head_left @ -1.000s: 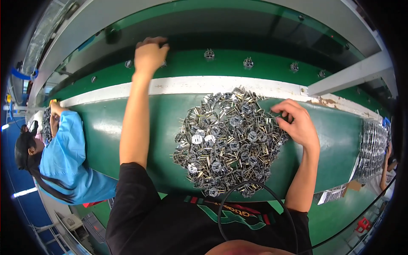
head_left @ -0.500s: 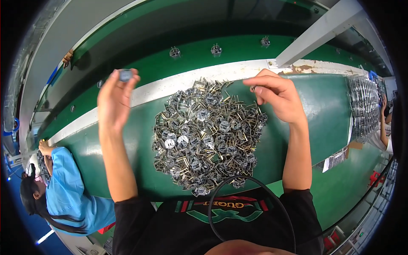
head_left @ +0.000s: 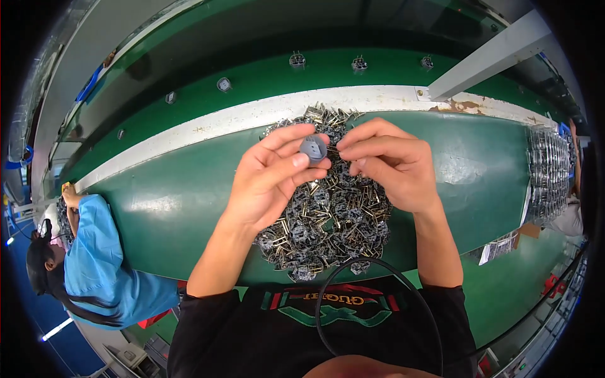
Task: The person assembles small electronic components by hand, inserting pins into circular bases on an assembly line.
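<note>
Between its thumb and fingers my left hand [head_left: 268, 173] grips a round grey plastic cap [head_left: 313, 148], its hollow side with small slots turned up. My right hand [head_left: 397, 164] is pinched just to the right of the cap; whatever its fingertips hold is too small or hidden to make out. Both hands hover over the far part of a big heap of plug inserts [head_left: 328, 227], dark discs with brassy metal pins.
The heap lies on a green worktable [head_left: 170, 201]. Beyond a white rail [head_left: 252, 123], several spaced parts, including an insert [head_left: 359, 63], sit on a green belt. A slanting metal post [head_left: 485, 57] rises at right. A co-worker in blue [head_left: 101, 252] sits at left; stacked clear trays [head_left: 547, 176] stand right.
My left hand has swung in from the far left and now holds the cap above the heap. My right hand has come slightly down beside it. Parts on the belt have shifted right.
</note>
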Motion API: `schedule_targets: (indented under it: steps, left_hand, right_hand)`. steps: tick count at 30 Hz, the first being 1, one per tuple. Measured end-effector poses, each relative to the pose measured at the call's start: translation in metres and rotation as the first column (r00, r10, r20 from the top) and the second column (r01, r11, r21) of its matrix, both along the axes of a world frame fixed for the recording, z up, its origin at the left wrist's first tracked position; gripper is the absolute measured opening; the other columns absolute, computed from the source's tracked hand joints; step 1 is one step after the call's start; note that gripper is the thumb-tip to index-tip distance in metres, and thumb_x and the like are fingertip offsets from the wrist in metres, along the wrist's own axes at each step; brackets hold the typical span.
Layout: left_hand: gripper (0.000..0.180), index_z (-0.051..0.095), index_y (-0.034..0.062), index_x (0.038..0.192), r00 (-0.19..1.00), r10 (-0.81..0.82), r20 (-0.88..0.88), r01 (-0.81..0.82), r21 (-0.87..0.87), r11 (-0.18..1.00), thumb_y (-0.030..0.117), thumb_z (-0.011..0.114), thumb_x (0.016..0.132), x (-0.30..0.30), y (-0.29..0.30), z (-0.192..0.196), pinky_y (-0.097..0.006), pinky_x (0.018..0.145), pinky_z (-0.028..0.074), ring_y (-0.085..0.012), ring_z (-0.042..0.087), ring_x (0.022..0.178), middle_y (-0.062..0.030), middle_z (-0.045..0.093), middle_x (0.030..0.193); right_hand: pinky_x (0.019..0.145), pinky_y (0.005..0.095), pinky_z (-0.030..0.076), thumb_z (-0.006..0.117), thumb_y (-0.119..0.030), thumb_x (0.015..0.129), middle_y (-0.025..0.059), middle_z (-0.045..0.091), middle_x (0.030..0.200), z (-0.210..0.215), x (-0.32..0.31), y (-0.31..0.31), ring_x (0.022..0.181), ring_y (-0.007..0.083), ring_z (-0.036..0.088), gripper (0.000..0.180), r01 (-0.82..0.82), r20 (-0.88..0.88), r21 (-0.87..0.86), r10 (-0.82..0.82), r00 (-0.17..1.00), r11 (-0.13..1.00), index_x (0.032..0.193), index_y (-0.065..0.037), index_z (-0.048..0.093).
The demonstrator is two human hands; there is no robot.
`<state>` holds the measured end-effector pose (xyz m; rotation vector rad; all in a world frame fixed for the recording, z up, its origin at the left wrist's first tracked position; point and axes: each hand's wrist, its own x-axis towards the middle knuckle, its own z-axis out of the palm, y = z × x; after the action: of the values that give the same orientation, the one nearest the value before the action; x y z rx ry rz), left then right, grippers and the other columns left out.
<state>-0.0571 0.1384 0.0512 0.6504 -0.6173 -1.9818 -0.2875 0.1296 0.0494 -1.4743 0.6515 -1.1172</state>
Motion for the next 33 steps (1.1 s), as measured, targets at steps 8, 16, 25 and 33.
schedule_targets:
  steps: [8, 16, 25, 33]
  left_hand:
    - [0.041, 0.057, -0.0083, 0.121, 0.934, 0.21, 0.289, -0.106, -0.339, 0.935, -0.019, 0.064, 0.082, -0.011, 0.015, -0.007, -0.032, 0.094, 0.057, -0.022, 0.065, 0.11, -0.0176, 0.063, 0.123]
    - [0.038, 0.061, -0.007, 0.118, 0.874, 0.271, 0.404, -0.102, -0.393, 0.914, -0.018, 0.066, 0.082, -0.024, 0.024, 0.003, -0.032, 0.095, 0.057, -0.0221, 0.065, 0.11, -0.0135, 0.061, 0.118]
    - [0.041, 0.058, -0.0108, 0.119, 0.852, 0.299, 0.43, -0.135, -0.37, 0.919, -0.021, 0.065, 0.08, -0.024, 0.025, -0.001, -0.034, 0.092, 0.059, -0.0255, 0.065, 0.111, -0.0185, 0.061, 0.122]
    - [0.03, 0.066, -0.0069, 0.114, 0.875, 0.302, 0.379, -0.2, -0.284, 0.938, -0.011, 0.069, 0.085, -0.019, 0.018, 0.006, -0.025, 0.083, 0.057, -0.0168, 0.07, 0.097, -0.0168, 0.07, 0.111]
  right_hand:
    - [0.061, 0.0249, 0.054, 0.071, 0.01, 0.08, 0.0094, 0.066, 0.093, 0.012, 0.024, 0.013, 0.076, 0.0156, 0.068, 0.017, 0.335, -0.061, -0.042, -0.337, 0.94, 0.941, 0.095, 0.003, 0.073]
    - [0.059, 0.0261, 0.05, 0.079, 0.006, 0.072, 0.0074, 0.066, 0.086, 0.009, 0.032, 0.016, 0.072, 0.0159, 0.063, 0.019, 0.347, -0.21, -0.511, -0.506, 0.837, 0.786, 0.088, -0.001, 0.075]
    - [0.057, 0.0266, 0.048, 0.075, 0.008, 0.076, 0.0084, 0.063, 0.086, 0.003, 0.044, 0.017, 0.071, 0.0176, 0.062, 0.021, 0.381, -0.21, -0.436, -0.503, 0.838, 0.816, 0.096, 0.0, 0.074]
    - [0.057, 0.03, 0.05, 0.069, 0.012, 0.072, 0.0098, 0.06, 0.086, -0.007, 0.05, 0.02, 0.07, 0.0217, 0.061, 0.033, 0.333, -0.236, -0.642, -0.591, 0.771, 0.691, 0.104, 0.004, 0.07]
